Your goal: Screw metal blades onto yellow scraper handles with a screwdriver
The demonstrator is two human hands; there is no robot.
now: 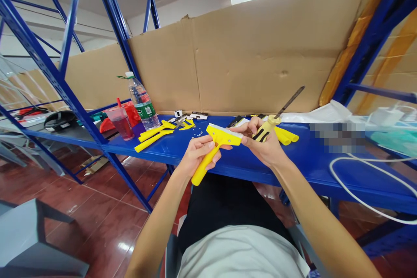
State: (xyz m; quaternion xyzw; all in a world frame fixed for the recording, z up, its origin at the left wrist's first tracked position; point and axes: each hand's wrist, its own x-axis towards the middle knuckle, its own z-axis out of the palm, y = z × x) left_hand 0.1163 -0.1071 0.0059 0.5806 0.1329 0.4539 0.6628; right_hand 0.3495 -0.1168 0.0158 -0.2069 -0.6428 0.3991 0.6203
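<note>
In front of my lap I hold a yellow scraper (207,163) with a wide head and a tube handle. My left hand (199,153) is closed round it just below the head, the handle slanting down to the left. A screwdriver (265,129) with a cream and black handle lies in my right hand (267,145), its dark shaft pointing up and to the right. The thumb and fingertips of that hand also touch the right end of the scraper head. Yellow tubes (286,135) lie on the table behind my right hand.
On the blue table (169,150), more yellow scraper parts (156,135) lie left, near small loose pieces. A water bottle (145,106) and a cup of red drink (122,124) stand there. A white cable (339,182) loops at right. Cardboard (247,61) rises behind.
</note>
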